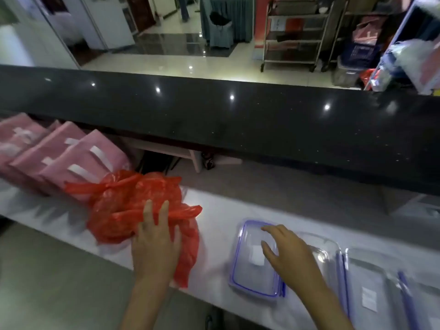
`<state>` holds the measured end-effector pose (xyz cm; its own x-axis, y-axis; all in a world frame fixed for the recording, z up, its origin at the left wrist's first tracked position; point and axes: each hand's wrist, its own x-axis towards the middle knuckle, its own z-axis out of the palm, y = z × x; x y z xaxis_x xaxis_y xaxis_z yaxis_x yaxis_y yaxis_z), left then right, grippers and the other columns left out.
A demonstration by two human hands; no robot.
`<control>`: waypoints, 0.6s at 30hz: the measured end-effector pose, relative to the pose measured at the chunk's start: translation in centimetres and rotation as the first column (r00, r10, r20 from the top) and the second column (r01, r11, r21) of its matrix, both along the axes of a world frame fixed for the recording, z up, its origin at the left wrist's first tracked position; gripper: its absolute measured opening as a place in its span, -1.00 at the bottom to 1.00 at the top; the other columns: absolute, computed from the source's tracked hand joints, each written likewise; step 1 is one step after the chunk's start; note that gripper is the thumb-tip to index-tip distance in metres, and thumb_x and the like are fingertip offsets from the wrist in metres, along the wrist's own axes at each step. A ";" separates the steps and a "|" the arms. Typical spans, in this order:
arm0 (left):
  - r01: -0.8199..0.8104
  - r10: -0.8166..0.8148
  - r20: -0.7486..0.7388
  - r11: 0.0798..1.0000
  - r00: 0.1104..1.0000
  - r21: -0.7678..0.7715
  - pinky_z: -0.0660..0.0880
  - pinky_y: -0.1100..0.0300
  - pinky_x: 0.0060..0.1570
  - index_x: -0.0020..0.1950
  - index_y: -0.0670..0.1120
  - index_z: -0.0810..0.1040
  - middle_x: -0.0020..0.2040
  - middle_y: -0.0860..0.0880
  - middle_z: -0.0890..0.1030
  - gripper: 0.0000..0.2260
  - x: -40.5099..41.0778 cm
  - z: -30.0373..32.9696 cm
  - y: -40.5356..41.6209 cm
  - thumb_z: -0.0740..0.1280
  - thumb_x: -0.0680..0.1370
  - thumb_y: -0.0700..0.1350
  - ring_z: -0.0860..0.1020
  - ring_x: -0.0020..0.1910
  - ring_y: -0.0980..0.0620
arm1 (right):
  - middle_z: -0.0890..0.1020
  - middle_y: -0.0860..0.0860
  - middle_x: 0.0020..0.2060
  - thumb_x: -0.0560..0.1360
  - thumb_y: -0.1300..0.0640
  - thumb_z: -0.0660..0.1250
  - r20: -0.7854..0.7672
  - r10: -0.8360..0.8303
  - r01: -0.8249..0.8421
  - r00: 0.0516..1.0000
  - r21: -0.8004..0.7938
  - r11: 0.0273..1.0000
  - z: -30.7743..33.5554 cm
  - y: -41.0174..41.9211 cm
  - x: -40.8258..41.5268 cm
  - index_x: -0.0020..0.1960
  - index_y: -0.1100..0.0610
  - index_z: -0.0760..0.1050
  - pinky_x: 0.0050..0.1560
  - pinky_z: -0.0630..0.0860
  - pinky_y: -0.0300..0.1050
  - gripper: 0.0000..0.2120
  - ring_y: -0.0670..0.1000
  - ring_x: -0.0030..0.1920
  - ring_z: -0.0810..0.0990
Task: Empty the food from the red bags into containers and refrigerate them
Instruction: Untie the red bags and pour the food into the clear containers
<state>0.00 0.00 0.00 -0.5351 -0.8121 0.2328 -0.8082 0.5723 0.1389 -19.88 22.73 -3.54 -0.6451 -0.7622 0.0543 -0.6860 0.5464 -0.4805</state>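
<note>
My left hand (pixel 156 241) lies with fingers spread on the knotted red bag (pixel 133 206), my right hand (pixel 285 253) hovers half-curled over the lidded container (pixel 247 272) right of it, so emptying has not begun.

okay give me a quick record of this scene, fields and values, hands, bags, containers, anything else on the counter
left hand: rests on the red bags, fingers straight
right hand: over the blue-rimmed lid, fingers loosely spread; contact unclear
red bags: crumpled heap on the white counter, handles tied, not yet emptied
blue-rimmed lid: lies flat right of the bags
clear containers: to the right of the lid, blurred
pink paper bags: row behind the red bags, leaning
white counter: below a dark raised ledge
</note>
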 end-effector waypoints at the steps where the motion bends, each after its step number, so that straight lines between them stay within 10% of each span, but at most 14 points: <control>1: -0.050 0.049 0.029 0.998 0.998 0.043 0.60 -0.20 0.02 0.54 -0.03 0.40 0.55 -0.21 0.34 -0.42 0.3 0.1 -1.0 0.45 0.54 -0.01 0.57 0.14 -0.34 | 0.61 -0.20 0.21 0.60 -0.05 0.33 -0.018 0.019 -0.019 1.000 -0.021 1.000 0.0 -0.9 0.3 0.35 -0.09 0.51 0.06 0.59 -0.14 -0.67 -0.09 0.13 0.62; 7: 0.118 -0.066 -0.216 0.964 0.974 0.237 0.54 0.05 -0.10 0.22 -0.04 0.58 0.08 0.00 0.58 -0.74 1.1 -0.4 -6.4 0.45 0.55 -0.11 0.62 -0.04 -0.12 | 0.57 -0.28 0.22 0.62 -0.05 0.29 -0.022 0.081 -0.082 0.996 -0.028 0.996 1.8 -6.1 1.9 0.37 -0.14 0.48 0.12 0.52 -0.22 -0.68 -0.16 0.16 0.59; 18: 0.408 0.056 -0.699 0.778 0.713 0.478 0.54 0.38 -0.12 -0.06 0.10 0.65 -0.19 0.17 0.69 -0.81 -2.6 1.9 -6.9 0.60 0.46 -0.13 0.66 -0.14 0.22 | 0.57 -0.29 0.22 0.64 0.05 0.33 0.055 0.227 -0.196 0.972 -0.336 0.921 5.1 -14.3 6.5 0.40 -0.13 0.48 0.17 0.54 -0.25 -0.65 -0.21 0.18 0.58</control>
<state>-2.64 -6.95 1.86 -0.5797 -0.8075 0.1096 -0.2633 0.3129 0.9125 -13.42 8.40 1.59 -0.4849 -0.8313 0.2717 -0.7132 0.1962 -0.6729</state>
